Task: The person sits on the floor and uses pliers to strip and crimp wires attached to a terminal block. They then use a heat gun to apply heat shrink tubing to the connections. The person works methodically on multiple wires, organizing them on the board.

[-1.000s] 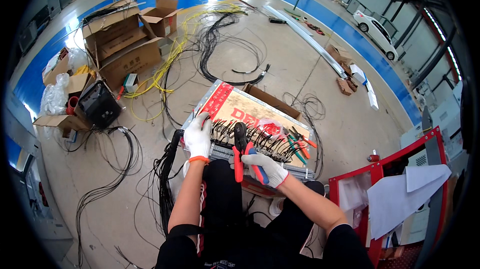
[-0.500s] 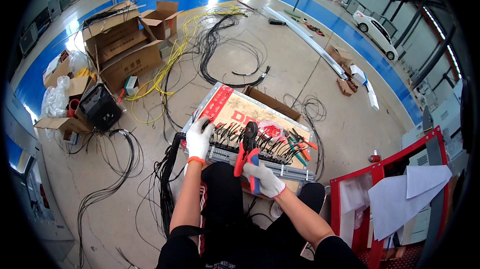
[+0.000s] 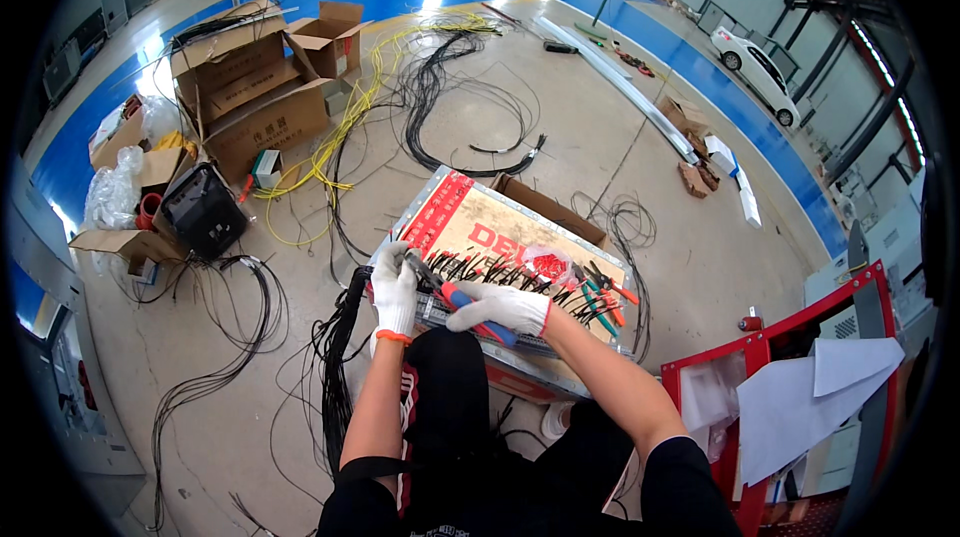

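In my right hand [image 3: 512, 307], gloved in white, is a crimping tool [image 3: 456, 297] with red and blue handles. Its head points left, up against the fingertips of my left hand [image 3: 394, 287]. The left glove's fingers are drawn together at the tool's jaws; what they pinch is too small to make out. Both hands are over the near left part of a flat box top [image 3: 462, 205]. A row of short black wires [image 3: 495, 272] stands along it, behind a grey slotted strip [image 3: 432, 313]. A thick black wire bundle [image 3: 338, 367] hangs beside my left wrist.
Pliers with orange handles [image 3: 622, 289] and a bag of small red parts [image 3: 548, 265] lie on the box's right side. Yellow cable [image 3: 345, 137] and black cable coils [image 3: 425, 117] cover floor beyond. Open cartons [image 3: 265, 127] stand left, a red-framed cart [image 3: 712, 349] right.
My right hand has swung the crimping tool from upright to pointing left and brought its head to my left fingertips. The left fingers have closed in; the view has shifted slightly.
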Demonstrator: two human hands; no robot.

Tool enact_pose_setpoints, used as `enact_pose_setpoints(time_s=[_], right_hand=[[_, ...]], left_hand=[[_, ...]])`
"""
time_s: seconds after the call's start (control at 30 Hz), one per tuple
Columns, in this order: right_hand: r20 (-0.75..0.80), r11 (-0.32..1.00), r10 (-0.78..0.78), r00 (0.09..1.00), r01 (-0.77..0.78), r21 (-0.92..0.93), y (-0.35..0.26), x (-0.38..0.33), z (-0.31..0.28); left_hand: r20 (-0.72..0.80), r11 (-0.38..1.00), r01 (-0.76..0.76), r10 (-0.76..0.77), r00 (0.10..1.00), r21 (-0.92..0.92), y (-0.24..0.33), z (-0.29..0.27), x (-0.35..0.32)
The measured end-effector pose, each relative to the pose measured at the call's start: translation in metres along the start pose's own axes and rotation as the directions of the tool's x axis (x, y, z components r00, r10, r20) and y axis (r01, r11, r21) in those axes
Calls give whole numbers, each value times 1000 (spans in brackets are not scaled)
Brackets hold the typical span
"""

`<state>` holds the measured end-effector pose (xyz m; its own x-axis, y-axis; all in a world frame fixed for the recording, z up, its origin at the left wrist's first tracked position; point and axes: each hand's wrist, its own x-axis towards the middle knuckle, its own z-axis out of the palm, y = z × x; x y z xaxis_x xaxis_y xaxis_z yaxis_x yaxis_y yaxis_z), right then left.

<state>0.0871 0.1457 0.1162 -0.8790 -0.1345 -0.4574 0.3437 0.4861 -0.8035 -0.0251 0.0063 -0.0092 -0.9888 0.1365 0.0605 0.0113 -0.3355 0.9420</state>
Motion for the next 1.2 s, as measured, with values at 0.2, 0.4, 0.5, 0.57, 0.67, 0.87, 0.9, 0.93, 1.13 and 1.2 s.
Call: enact_pose_setpoints(time_s=[0.2, 0.4, 0.5, 0.57, 0.67, 0.87, 0.9, 0.93, 1.13, 1.2], right_hand=[[0, 786, 220, 976, -177, 593, 27, 24, -1], [-22, 800, 232, 973, -178, 573, 8, 28, -4], [-15, 817, 220, 975, -175, 549, 13, 29, -6], [-13, 809, 184, 983, -144, 571, 17, 30, -6], [51, 819, 238, 970, -229, 526, 12, 25, -10], [-207, 975, 150, 967, -180, -133, 3, 27, 1], [-284, 949, 137, 949, -208, -237, -1, 25, 6], [-342, 937, 123, 932, -223, -268, 10, 33, 9], [-164, 982, 170, 972, -182, -57, 14, 35, 0], [-49, 980, 199, 979, -199, 6, 10, 36, -9]], left_hand=[[-38, 986, -62, 69, 997, 155, -12, -4, 2], [95, 981, -112, 98, 991, 160, 9, -5, -7], [110, 985, -83, 67, 992, 154, 16, -2, -10], [100, 987, -48, 33, 994, 154, 12, -3, -9], [96, 994, -12, 2, 995, 106, 11, -2, -10], [85, 982, -62, 48, 995, 179, 3, -4, -7], [84, 978, -64, 48, 995, 201, 3, -3, -6], [82, 973, -66, 49, 995, 222, 3, -3, -6], [69, 988, -36, 26, 997, 153, -2, -3, -5], [80, 983, -43, 29, 996, 176, -2, -3, -4]])
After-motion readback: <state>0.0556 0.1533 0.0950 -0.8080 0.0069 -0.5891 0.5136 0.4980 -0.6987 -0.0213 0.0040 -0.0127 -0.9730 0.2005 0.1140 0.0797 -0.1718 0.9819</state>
